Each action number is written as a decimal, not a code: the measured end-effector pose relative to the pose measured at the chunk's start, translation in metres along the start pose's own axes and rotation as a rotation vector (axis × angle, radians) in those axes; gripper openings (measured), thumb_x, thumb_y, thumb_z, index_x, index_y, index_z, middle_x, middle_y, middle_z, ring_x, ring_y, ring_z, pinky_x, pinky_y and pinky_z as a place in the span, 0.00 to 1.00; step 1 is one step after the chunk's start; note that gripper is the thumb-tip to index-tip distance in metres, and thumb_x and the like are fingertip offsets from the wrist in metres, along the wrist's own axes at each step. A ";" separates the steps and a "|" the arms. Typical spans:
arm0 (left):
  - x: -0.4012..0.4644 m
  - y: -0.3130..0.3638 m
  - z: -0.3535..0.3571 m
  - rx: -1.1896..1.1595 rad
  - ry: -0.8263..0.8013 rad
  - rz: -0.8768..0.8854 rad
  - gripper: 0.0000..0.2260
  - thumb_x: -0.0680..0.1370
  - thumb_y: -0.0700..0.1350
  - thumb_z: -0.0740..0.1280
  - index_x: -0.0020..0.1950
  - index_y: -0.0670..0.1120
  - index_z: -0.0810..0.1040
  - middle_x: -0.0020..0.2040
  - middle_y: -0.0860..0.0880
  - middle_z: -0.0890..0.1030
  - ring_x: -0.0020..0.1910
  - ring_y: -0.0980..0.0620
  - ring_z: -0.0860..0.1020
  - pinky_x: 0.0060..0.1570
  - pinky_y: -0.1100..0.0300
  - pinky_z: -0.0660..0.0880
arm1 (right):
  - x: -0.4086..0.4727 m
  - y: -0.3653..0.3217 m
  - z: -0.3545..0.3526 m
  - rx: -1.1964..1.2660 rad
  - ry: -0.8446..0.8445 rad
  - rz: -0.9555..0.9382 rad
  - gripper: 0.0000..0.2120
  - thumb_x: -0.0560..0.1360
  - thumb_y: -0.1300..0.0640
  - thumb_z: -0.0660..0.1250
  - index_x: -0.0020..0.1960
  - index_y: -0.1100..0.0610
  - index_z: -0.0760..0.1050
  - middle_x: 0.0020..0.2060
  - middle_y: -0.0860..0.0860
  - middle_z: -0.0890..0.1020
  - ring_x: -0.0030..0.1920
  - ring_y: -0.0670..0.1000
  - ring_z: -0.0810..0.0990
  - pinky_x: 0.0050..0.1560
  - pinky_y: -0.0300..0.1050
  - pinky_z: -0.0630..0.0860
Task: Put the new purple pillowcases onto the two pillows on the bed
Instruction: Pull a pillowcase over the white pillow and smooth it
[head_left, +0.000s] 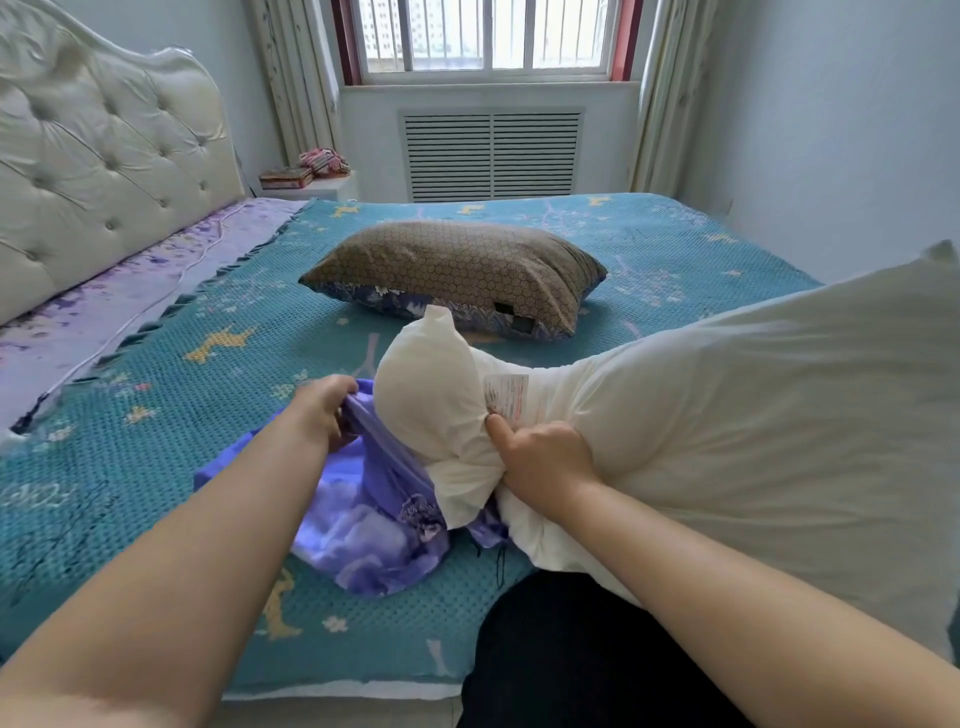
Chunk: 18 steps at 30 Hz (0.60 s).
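Note:
A bare white pillow (727, 426) stretches from the right edge toward the middle of the bed. My right hand (545, 462) squeezes its narrow end, which bulges out beyond my fist. My left hand (324, 408) grips the open edge of a purple flowered pillowcase (363, 519), which lies crumpled on the bed beneath the pillow's end. The pillow's bunched end sits at the pillowcase's opening. A second pillow (457, 273), brown on top with a blue flowered underside, lies farther back in the middle of the bed.
A teal patterned bedspread (182, 415) covers the bed, with a purple sheet (119, 291) showing along the tufted cream headboard (104, 156) on the left. A nightstand (306, 184) with small items stands by the window. My dark-clad leg (571, 649) is at the bed's near edge.

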<state>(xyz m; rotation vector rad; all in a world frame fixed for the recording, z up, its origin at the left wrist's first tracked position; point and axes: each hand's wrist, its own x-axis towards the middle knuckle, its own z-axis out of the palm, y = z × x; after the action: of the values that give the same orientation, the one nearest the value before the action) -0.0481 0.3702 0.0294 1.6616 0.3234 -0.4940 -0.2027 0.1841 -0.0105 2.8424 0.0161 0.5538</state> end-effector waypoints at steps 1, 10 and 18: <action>0.002 0.000 0.001 0.022 -0.074 -0.044 0.13 0.78 0.36 0.53 0.37 0.44 0.72 0.19 0.48 0.75 0.16 0.53 0.74 0.17 0.68 0.70 | 0.000 -0.002 -0.001 0.006 -0.004 -0.012 0.17 0.52 0.59 0.74 0.41 0.53 0.78 0.18 0.48 0.73 0.15 0.51 0.71 0.25 0.36 0.56; -0.068 0.081 0.065 0.055 -0.274 0.436 0.11 0.80 0.38 0.58 0.39 0.46 0.72 0.34 0.48 0.75 0.31 0.52 0.72 0.33 0.63 0.70 | 0.013 0.007 -0.009 0.050 -0.081 -0.079 0.25 0.60 0.59 0.73 0.56 0.53 0.77 0.27 0.50 0.81 0.26 0.55 0.79 0.26 0.40 0.60; -0.098 0.082 0.101 0.732 -0.105 0.897 0.09 0.78 0.40 0.58 0.46 0.46 0.78 0.35 0.51 0.75 0.34 0.51 0.70 0.34 0.60 0.65 | 0.001 0.009 -0.010 0.156 -0.137 -0.173 0.26 0.67 0.59 0.65 0.65 0.52 0.68 0.37 0.52 0.82 0.34 0.58 0.81 0.28 0.43 0.62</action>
<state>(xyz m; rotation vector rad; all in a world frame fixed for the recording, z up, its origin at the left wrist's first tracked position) -0.1073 0.2650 0.1389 2.2404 -0.7566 0.0096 -0.2059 0.1781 0.0007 2.9843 0.2902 0.3341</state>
